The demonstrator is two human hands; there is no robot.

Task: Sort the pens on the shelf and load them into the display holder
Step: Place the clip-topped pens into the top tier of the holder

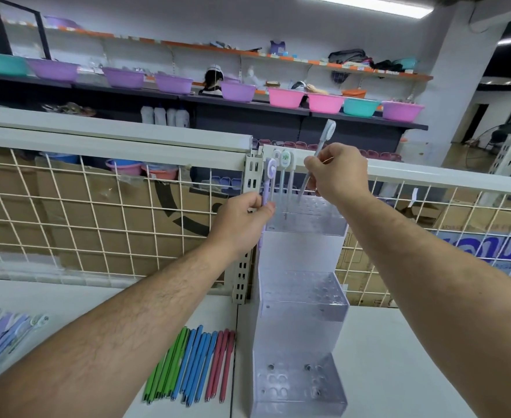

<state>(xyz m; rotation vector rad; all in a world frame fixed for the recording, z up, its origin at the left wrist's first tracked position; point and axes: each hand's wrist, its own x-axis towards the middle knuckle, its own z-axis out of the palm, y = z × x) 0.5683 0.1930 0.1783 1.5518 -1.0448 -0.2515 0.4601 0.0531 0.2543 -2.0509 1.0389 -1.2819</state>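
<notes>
On the shelf [399,357] lie three red pens [221,366].

No text reads in full. Far right, behind the wire grid [97,206], we log a blue banner [495,251] with large white letters, cut off and blurred, so no word can be made out. Far left, behind the same grid, the cardboard box [127,212] carries a heavy black printed curve, part of a mark, with no letters. The orange shelf strip [278,57] at the far side bears small white tags [360,67], too small to read. A pen cap [285,159] above the display holder [302,315] shows a green mark, illegible.
</notes>
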